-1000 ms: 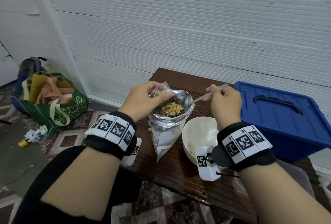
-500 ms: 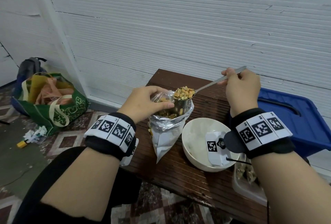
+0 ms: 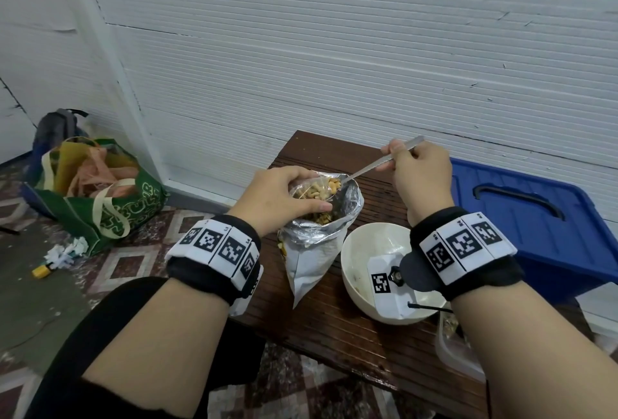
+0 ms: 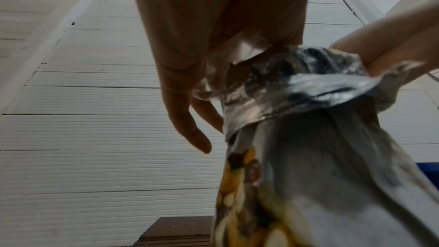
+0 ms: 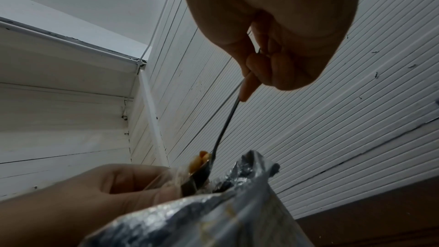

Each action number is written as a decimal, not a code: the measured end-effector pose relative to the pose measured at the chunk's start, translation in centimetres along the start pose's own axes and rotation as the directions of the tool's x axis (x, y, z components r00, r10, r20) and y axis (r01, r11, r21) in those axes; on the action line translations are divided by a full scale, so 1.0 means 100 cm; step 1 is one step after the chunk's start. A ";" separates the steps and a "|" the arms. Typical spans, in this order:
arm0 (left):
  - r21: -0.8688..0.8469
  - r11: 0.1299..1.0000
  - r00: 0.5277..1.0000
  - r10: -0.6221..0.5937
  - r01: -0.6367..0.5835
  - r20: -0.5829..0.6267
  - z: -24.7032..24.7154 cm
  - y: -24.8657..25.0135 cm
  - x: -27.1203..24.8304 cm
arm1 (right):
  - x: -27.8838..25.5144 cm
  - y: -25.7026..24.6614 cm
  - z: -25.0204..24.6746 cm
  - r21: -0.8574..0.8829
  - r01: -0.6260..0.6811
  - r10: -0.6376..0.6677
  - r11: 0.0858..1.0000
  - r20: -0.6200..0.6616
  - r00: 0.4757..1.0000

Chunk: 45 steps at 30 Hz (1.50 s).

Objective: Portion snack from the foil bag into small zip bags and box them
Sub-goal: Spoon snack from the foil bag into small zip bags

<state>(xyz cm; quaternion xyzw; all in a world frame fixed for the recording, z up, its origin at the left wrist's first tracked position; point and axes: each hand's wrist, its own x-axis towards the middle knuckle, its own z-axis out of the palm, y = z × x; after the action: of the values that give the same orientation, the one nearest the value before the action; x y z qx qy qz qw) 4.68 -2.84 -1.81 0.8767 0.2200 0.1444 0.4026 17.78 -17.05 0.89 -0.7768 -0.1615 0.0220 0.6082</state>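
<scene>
A silver foil bag (image 3: 316,253) of mixed snack stands open on the dark wooden table (image 3: 334,331). My left hand (image 3: 284,196) grips its rim together with a small clear zip bag (image 3: 309,189), held open at the foil bag's mouth. The left wrist view shows the clear zip bag (image 4: 240,48) pinched under the fingers, above the foil bag (image 4: 320,176). My right hand (image 3: 416,171) pinches a metal spoon (image 3: 368,167) by its handle. The spoon's bowl, loaded with snack (image 3: 329,184), lies at the zip bag's mouth. In the right wrist view the spoon (image 5: 225,129) slants down to the snack (image 5: 202,159).
A white bowl (image 3: 363,251) sits right of the foil bag, partly behind my right wrist. A blue lidded box (image 3: 535,218) stands at the table's right end. A clear container (image 3: 458,348) shows at the lower right. A green tote (image 3: 100,191) lies on the floor.
The spoon came up out of the foil bag heaped with snack, then moved left and down to the zip bag's mouth. My left hand stayed on the bags.
</scene>
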 end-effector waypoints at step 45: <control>-0.313 0.937 0.965 0.072 -0.152 -0.252 0.001 0.009 -0.003 | -0.028 0.027 0.008 -0.240 0.291 -0.281 0.926 0.076 0.957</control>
<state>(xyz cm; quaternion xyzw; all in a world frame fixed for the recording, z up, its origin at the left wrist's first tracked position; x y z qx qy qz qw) 4.73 -3.53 -1.22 0.7846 0.1885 0.3053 0.5056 15.54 -17.64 -2.31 -0.8144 -0.2865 -0.0715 0.4996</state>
